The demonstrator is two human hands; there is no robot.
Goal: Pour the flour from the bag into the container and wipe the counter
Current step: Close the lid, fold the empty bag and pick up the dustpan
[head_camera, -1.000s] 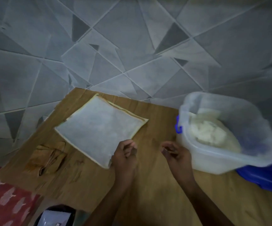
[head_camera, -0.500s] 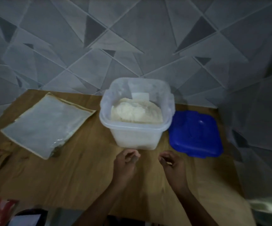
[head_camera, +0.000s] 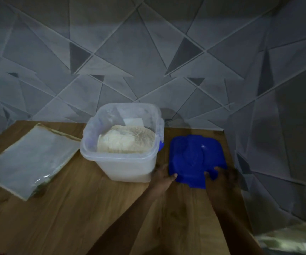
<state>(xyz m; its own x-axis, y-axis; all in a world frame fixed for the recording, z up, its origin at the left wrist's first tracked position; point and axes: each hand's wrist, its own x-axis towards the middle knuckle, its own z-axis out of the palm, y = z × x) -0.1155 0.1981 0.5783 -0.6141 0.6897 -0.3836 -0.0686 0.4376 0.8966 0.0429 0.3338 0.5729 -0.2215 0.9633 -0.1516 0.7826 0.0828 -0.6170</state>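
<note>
A clear plastic container [head_camera: 128,162] stands open at the middle of the wooden counter [head_camera: 75,208], holding a mound of white flour [head_camera: 126,138]. Its blue lid [head_camera: 194,157] lies flat just to the right. My left hand [head_camera: 164,178] grips the lid's near left edge, thumb on top. My right hand [head_camera: 220,176] grips the near right edge the same way. The flattened, empty-looking clear bag [head_camera: 29,159] lies at the left of the counter.
A grey wall with a triangle pattern [head_camera: 148,61] rises right behind the counter and closes it in on the right. The counter's right edge runs just past the lid. Something pale and shiny [head_camera: 292,238] lies at the lower right.
The view has swung right from the bag to the container and lid. Both hands moved from hovering in front of the container to the blue lid and took hold of its near edge.
</note>
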